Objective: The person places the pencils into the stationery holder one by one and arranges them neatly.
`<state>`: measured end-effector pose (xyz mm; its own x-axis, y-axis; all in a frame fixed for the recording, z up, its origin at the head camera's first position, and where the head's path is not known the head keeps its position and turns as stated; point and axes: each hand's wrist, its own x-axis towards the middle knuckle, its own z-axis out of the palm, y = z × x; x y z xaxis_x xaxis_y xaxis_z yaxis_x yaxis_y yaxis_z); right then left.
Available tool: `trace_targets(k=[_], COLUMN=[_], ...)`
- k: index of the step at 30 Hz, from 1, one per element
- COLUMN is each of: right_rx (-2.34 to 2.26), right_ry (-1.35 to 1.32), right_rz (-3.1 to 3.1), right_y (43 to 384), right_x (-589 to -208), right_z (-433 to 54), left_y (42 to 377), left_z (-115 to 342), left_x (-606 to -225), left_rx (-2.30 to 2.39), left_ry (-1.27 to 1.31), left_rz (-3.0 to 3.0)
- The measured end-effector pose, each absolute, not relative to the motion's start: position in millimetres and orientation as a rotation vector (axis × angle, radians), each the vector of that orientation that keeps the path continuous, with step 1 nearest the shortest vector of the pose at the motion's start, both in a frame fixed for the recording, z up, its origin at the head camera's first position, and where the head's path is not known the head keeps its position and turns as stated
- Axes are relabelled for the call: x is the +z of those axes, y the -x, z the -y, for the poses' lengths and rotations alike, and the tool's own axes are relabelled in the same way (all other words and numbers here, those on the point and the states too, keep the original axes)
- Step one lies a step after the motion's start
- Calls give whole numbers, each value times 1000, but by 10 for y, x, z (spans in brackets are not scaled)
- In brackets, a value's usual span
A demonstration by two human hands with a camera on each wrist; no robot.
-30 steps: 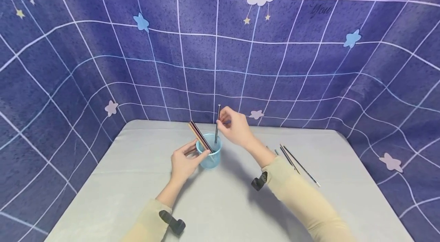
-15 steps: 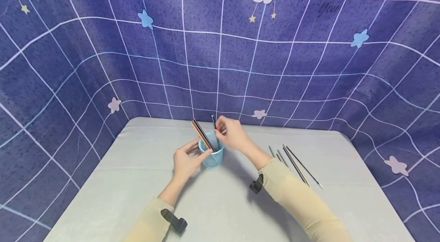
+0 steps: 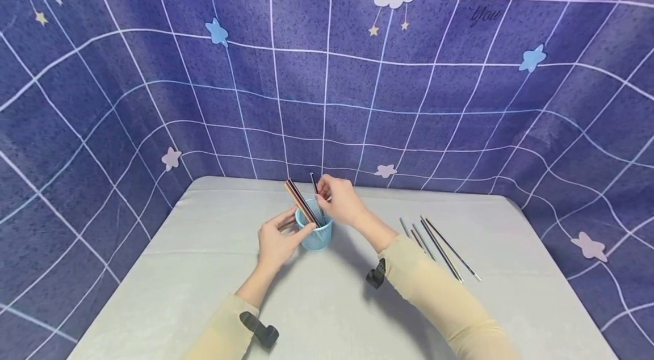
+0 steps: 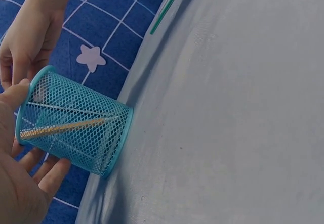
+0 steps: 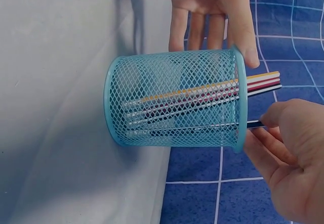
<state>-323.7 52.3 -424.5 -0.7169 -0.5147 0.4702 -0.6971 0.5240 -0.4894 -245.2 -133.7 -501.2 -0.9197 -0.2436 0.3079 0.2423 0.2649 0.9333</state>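
Observation:
A light-blue mesh pencil cup (image 3: 316, 239) stands upright on the table. My left hand (image 3: 279, 241) holds it from the left, thumb at the rim and fingers around the far side. Several pencils (image 5: 263, 81), with orange, red and black sides, lean together inside and stick out over the rim. My right hand (image 3: 341, 201) pinches a dark pencil (image 5: 256, 124) near its upper end, right at the cup's rim. Through the mesh in the right wrist view, this pencil's lower part shows inside the cup, toward the bottom.
Several loose pencils (image 3: 443, 251) lie on the grey-covered table (image 3: 327, 314), right of the cup and beside the right forearm. A green pencil (image 4: 167, 9) shows in the left wrist view. Behind the table hangs a blue gridded curtain (image 3: 327, 82).
My right hand has come down and slightly left, lowering the dark pencil deeper into the cup. The left hand keeps its hold on the cup.

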Motion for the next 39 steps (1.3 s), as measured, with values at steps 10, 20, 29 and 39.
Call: trace_targets(k=[10,20,29,39], right_rx=[931,904,867,864], right_ry=[-990,-963,-974,-939], right_rz=[2505,2549,2548,2551], right_y=[3281,3315,3314,3305], right_x=[-4260,-4232,-4230,-4166], right_z=[-411,-308,-250,-348], left_y=[2439,2454,2457,2456], left_z=[1335,1349,1355,1346], left_x=[-5010,-5025,-5026,-5030], left_rx=[-1696,-1687,-1678,-1676], left_ry=[0,-1,7,-8], left_rz=[2142,2161,2175,2168])
